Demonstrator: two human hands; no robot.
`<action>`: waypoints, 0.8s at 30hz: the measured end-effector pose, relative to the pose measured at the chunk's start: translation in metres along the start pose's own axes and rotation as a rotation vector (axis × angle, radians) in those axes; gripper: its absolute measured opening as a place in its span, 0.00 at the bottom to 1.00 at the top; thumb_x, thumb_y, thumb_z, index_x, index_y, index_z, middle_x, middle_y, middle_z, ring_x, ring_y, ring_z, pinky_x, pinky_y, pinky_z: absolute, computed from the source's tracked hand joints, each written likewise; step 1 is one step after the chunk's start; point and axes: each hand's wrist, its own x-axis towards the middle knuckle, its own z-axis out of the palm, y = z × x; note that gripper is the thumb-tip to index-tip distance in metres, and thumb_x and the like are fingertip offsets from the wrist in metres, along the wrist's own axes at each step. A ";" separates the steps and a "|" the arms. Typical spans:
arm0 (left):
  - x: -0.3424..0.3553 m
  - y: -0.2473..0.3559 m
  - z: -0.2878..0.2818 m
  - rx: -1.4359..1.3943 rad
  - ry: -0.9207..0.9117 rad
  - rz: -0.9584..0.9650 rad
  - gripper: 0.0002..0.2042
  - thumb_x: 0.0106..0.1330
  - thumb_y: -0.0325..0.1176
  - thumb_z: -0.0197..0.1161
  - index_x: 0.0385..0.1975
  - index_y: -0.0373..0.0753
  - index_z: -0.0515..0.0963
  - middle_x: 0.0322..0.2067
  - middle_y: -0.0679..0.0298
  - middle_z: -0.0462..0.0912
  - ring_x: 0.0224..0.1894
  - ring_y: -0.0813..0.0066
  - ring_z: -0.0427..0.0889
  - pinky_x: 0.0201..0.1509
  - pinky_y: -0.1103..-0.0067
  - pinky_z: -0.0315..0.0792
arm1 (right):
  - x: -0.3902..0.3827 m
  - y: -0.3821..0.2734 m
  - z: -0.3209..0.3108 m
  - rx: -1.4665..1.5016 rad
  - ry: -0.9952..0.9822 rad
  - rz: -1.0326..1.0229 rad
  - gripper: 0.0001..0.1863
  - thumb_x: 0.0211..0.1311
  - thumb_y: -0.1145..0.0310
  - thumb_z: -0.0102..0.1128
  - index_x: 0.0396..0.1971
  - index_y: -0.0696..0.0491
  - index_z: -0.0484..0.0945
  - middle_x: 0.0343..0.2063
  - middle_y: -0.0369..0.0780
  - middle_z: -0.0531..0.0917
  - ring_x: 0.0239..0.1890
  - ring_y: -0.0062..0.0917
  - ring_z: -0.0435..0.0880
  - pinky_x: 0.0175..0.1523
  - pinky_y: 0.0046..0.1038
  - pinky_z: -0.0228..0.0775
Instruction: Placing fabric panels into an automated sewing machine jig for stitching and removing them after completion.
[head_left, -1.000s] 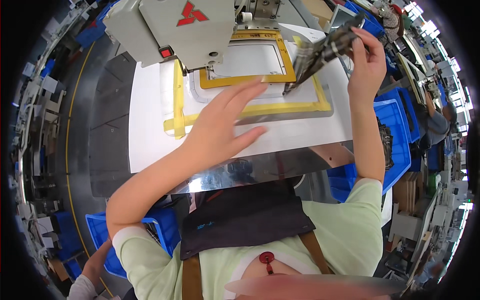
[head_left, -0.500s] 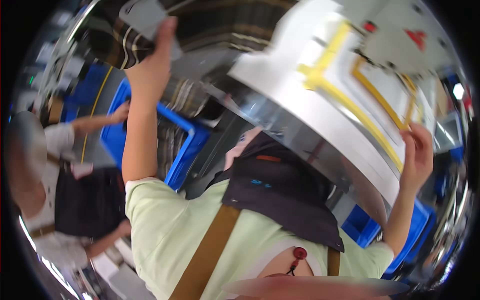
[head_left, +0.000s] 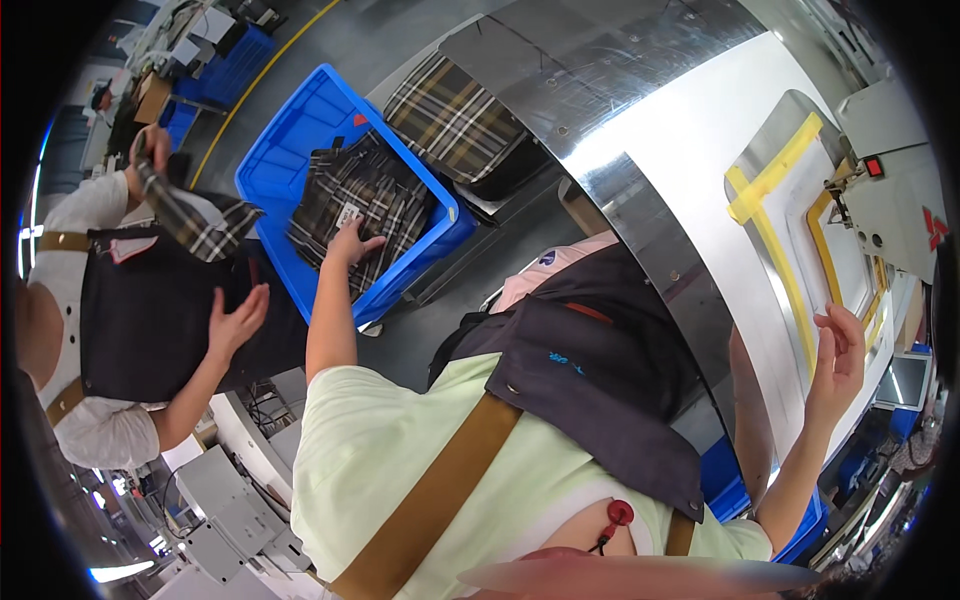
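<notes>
My left hand (head_left: 352, 243) reaches into a blue bin (head_left: 335, 85) at the left, fingers spread on a pile of dark plaid fabric pieces (head_left: 385, 180). A small white label (head_left: 347, 214) lies on the cloth by its fingertips. At the right, my right hand (head_left: 838, 345) has its thumb and fingers drawn together at the near corner of a yellow-edged sewing template (head_left: 824, 250). That template rests on the white worktop below the head of a pale sewing machine (head_left: 890, 205). The fingertips' exact grip is partly hidden.
Beside me on the left, a co-worker (head_left: 95, 330) in a dark apron lifts a plaid piece (head_left: 195, 215). Folded plaid cloth (head_left: 455, 115) sits between the bin and the metal table edge (head_left: 610, 190). Another blue bin (head_left: 725, 475) stands below the table.
My left hand has come down from the upper left, where blurred plaid was beside it, onto the bin's pile. My right hand stays by the template. The view has turned, and the co-worker now lifts plaid cloth.
</notes>
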 end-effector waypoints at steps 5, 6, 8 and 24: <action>0.009 -0.001 -0.066 -0.292 0.496 -0.084 0.15 0.65 0.45 0.56 0.39 0.40 0.81 0.41 0.55 0.81 0.44 0.56 0.80 0.47 0.68 0.72 | -0.014 0.015 -0.010 -0.049 -0.060 0.094 0.12 0.63 0.73 0.54 0.46 0.56 0.76 0.46 0.41 0.79 0.47 0.25 0.78 0.55 0.26 0.67; 0.010 0.012 -0.094 -0.344 0.584 -0.070 0.14 0.66 0.43 0.55 0.38 0.40 0.81 0.39 0.55 0.82 0.42 0.55 0.80 0.45 0.70 0.72 | -0.015 0.016 -0.011 -0.049 -0.059 0.098 0.12 0.63 0.73 0.54 0.46 0.56 0.76 0.46 0.41 0.79 0.47 0.25 0.78 0.55 0.26 0.67; 0.010 0.065 -0.151 -0.531 0.720 0.095 0.13 0.68 0.39 0.54 0.38 0.37 0.80 0.37 0.57 0.83 0.40 0.63 0.82 0.44 0.76 0.72 | -0.024 0.014 -0.019 -0.341 -0.121 0.064 0.13 0.61 0.70 0.57 0.45 0.56 0.77 0.45 0.40 0.79 0.51 0.27 0.76 0.57 0.28 0.66; -0.080 0.481 -0.213 -0.462 0.083 1.778 0.06 0.57 0.33 0.64 0.31 0.40 0.77 0.30 0.63 0.77 0.35 0.63 0.78 0.38 0.73 0.73 | -0.037 0.030 -0.005 -0.250 -0.078 0.236 0.13 0.51 0.69 0.66 0.38 0.53 0.80 0.36 0.39 0.75 0.41 0.31 0.77 0.45 0.28 0.71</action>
